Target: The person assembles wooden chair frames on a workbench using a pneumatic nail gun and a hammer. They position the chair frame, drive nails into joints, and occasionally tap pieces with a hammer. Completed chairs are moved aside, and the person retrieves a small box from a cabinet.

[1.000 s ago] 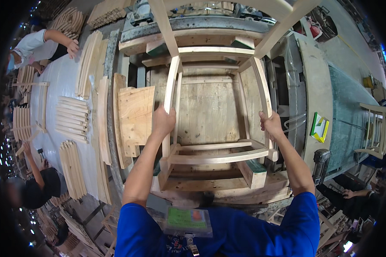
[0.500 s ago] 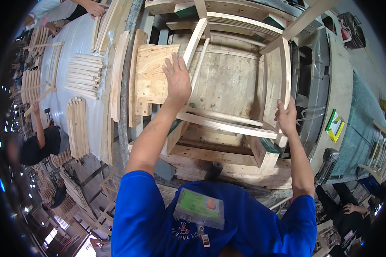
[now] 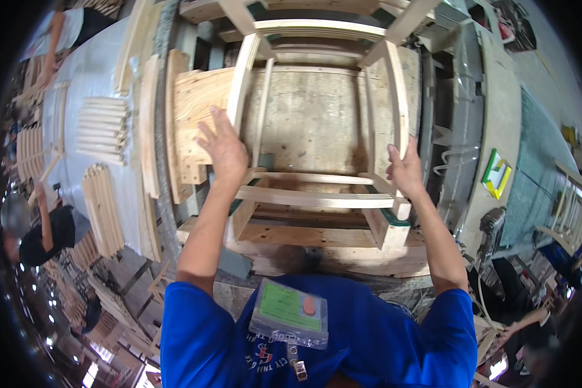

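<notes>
Nearest the camera, a blue shirt carries a plastic badge holder with a green card. Both forearms reach up to an unfinished wooden chair frame lying on a plywood jig board atop the workbench. The left hand rests with fingers spread against the frame's left rail, not wrapped around it. The right hand is curled around the right rail near its lower corner. Farther left, bundles of wooden slats lie on a white table; another person stands beside it.
</notes>
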The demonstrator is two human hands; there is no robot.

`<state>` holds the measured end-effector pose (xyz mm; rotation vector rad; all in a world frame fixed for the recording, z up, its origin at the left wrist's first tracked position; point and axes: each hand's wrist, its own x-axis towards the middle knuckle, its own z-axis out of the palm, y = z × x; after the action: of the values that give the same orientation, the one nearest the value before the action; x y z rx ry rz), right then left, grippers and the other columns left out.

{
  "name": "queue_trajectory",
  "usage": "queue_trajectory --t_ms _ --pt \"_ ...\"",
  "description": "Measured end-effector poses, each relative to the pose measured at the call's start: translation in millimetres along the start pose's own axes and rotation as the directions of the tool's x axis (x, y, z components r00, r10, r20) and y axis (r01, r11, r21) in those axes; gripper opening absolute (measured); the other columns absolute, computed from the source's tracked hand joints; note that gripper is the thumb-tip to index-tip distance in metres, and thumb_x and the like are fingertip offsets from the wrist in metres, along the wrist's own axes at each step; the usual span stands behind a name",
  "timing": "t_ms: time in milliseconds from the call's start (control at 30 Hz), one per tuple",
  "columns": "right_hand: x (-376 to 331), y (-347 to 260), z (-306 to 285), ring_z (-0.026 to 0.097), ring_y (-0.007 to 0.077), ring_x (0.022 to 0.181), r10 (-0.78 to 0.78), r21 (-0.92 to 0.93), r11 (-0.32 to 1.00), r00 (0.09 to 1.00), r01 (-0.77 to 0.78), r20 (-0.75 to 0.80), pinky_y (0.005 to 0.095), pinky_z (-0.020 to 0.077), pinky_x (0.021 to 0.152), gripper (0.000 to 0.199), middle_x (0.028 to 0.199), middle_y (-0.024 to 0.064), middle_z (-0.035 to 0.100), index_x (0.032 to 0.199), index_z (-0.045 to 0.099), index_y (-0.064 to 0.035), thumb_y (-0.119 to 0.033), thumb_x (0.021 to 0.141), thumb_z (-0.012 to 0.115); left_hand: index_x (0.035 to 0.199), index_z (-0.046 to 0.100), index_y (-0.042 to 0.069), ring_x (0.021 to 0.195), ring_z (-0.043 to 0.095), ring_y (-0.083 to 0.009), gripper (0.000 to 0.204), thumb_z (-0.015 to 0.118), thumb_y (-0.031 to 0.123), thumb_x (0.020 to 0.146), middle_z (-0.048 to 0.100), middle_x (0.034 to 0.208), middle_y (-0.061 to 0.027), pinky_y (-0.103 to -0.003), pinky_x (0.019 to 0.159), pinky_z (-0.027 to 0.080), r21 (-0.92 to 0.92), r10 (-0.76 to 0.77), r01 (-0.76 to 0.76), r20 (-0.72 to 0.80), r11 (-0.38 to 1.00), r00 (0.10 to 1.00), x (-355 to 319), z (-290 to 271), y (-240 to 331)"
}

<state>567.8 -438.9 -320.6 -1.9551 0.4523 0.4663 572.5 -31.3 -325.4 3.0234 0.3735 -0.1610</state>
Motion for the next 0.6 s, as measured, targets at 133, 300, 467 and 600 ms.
queue_trajectory --t_ms 133,300,467,600 --pt "1.4 0.7 -0.7 0.052 0.0115 0.050 0.006 0.164 0.986 0.997 -0.019 0.081 0.0284 0.0472 0.042 0.045 0.086 0.0056 0.052 0.141 0.034 -0.0102 -0.023 0.106 0.059 0.159 0.017 -0.006 0.146 0.016 -0.0656 0.086 0.063 -0.001 0.087 0.012 0.169 -0.0261 -0.081 0.112 0.017 0.095 0.020 -0.028 0.080 0.995 0.997 -4.3 -11.1 4.9" --pt "0.8 -5.4 -2.4 0.053 0.0125 0.051 -0.001 0.208 0.978 0.994 -0.022 0.107 0.0292 0.0467 0.042 0.045 0.082 0.0054 0.052 0.139 0.035 -0.0096 -0.023 0.104 0.061 0.158 0.015 -0.008 0.146 0.016 -0.0654 0.090 0.065 -0.003 0.084 0.012 0.168 -0.0272 -0.081 0.111 0.019 0.061 0.043 -0.047 0.061 0.997 0.997 5.5 -18.6 6.6" --pt "-0.6 4.8 -8.0 0.055 0.0143 0.051 0.004 0.245 0.969 0.990 -0.039 0.142 0.0300 0.0479 0.043 0.048 0.081 0.0059 0.052 0.138 0.034 -0.0094 -0.029 0.104 0.061 0.159 0.013 -0.008 0.148 0.013 -0.0634 0.092 0.064 -0.004 0.083 0.012 0.168 -0.0260 -0.081 0.113 0.015 0.007 0.066 -0.067 0.051 0.998 0.996 -6.5 -15.9 6.6" --pt "10.0 -4.0 -12.1 0.060 0.0150 0.054 0.029 0.147 0.987 0.982 -0.057 0.185 0.0305 0.0515 0.046 0.050 0.085 0.0080 0.056 0.138 0.036 -0.0071 -0.035 0.105 0.061 0.159 0.014 -0.009 0.148 0.013 -0.0625 0.091 0.064 -0.005 0.083 0.011 0.169 -0.0254 -0.081 0.112 0.015 0.027 0.026 -0.028 0.076 0.999 0.997 -0.8 -18.9 5.8"
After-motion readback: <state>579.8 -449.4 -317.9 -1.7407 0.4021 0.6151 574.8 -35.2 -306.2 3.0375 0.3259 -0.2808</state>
